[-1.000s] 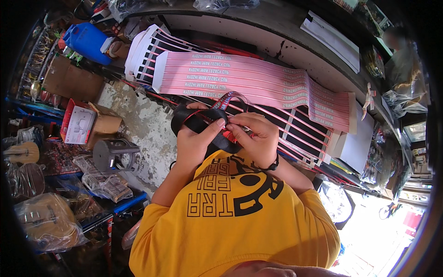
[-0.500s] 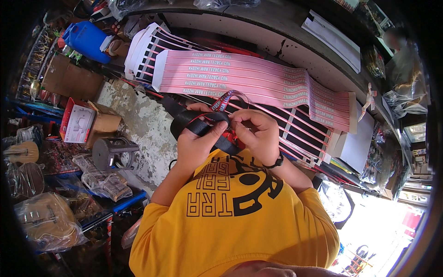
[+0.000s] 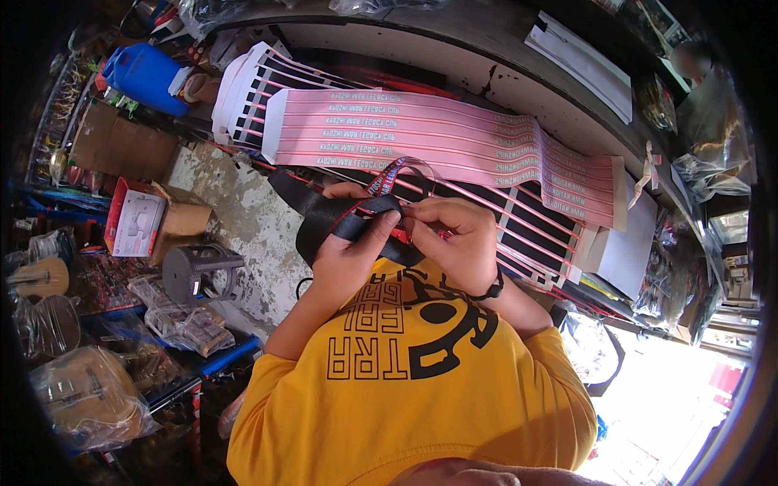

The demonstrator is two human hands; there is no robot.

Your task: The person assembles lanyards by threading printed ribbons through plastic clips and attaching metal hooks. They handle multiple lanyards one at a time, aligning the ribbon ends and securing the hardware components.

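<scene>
My left hand [image 3: 350, 253] grips a wide black strap [image 3: 320, 220] that loops down from the counter edge. My right hand [image 3: 454, 239] pinches a thin red printed ribbon [image 3: 389, 174] against the same strap, both hands close together above my yellow shirt. The ribbon arcs up in a small loop above my fingers. Just beyond lies a long pink sheet of printed bands [image 3: 438, 138] on the counter, over black-and-white striped sheets [image 3: 535, 243].
A dark counter ledge [image 3: 454, 36] holds white papers [image 3: 579, 61]. At the left are a blue jerrycan [image 3: 146, 77], cardboard boxes [image 3: 121, 146], a red-and-white box [image 3: 134, 219], a black reel [image 3: 198, 271] and plastic bags [image 3: 89, 397]. Bagged goods hang at the right.
My hands have shifted slightly along the black strap and the red ribbon loop now stands higher above my fingers. The sheets on the counter have not moved.
</scene>
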